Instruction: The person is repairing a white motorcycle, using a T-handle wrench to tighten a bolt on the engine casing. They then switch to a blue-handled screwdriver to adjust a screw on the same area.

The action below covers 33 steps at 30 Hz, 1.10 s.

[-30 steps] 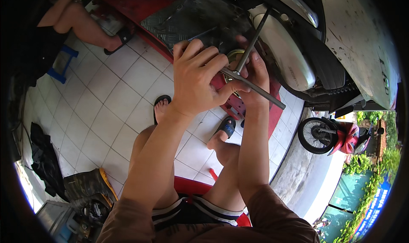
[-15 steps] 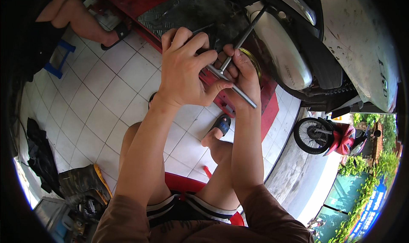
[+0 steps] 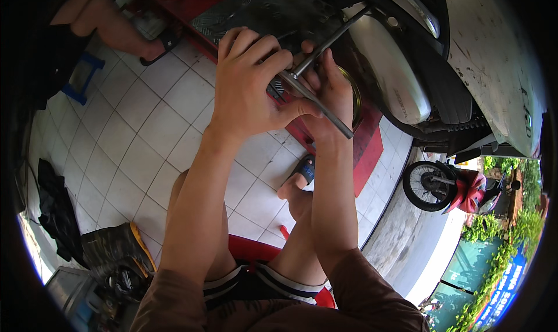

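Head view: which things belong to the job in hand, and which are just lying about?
Likely part of the job:
- T-shaped metal tool, held in the left hand, the right hand at it
- perhaps the silver-covered motorbike beside them

Apparently just lying about:
- crumpled black sheet
- dark, yellow-edged item
- red motorbike outside

**Dressed in brown and black**

The person wears a brown top (image 3: 285, 320) with short, loose sleeves (image 3: 369, 282) and faint dark lettering (image 3: 256, 307) across the front. The black shorts (image 3: 250, 282) carry white bands (image 3: 308, 284) near the leg hems, with black between. A dark, open-toed sandal (image 3: 306, 168) has a broad strap (image 3: 304, 164) with a blue marking (image 3: 308, 170). Both forearms (image 3: 195, 198) are bare.
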### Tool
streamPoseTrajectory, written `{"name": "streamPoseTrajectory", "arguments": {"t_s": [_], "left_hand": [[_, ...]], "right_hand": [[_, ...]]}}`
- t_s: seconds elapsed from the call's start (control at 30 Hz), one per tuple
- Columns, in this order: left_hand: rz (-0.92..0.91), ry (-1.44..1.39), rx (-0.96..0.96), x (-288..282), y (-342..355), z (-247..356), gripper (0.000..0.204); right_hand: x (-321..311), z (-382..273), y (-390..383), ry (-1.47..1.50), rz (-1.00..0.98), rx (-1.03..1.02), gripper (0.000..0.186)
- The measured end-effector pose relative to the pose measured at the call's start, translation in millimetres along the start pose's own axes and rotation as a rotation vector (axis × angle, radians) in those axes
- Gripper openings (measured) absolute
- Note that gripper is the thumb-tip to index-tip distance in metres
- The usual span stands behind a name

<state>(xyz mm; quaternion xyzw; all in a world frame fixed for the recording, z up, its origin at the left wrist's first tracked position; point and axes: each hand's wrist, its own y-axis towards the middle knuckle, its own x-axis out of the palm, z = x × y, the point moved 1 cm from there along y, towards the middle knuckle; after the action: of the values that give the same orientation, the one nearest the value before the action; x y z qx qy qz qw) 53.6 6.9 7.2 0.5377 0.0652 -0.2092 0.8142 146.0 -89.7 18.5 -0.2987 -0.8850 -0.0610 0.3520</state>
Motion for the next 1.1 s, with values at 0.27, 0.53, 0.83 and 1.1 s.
{"name": "streamPoseTrajectory", "arguments": {"t_s": [0.27,0.53,0.83,1.1], "left_hand": [[0.019,-0.22,-0.513,35,-6,7,0.04],[-0.045,-1.357,-1.322,35,-2,29,0.057],[-0.35,-1.897,-1.56,17,10,43,0.066],[-0.507,-1.391,-1.5,9,6,32,0.078]], "right_hand": [[-5,3,0,-0.161,0.06,-0.006,0.026],[-42,-22,2,-0.426,-0.014,-0.041,0.033],[-55,-1,1,-0.035,-0.095,0.117,0.042],[-28,24,3,0.03,-0.122,0.071,0.034]]}}
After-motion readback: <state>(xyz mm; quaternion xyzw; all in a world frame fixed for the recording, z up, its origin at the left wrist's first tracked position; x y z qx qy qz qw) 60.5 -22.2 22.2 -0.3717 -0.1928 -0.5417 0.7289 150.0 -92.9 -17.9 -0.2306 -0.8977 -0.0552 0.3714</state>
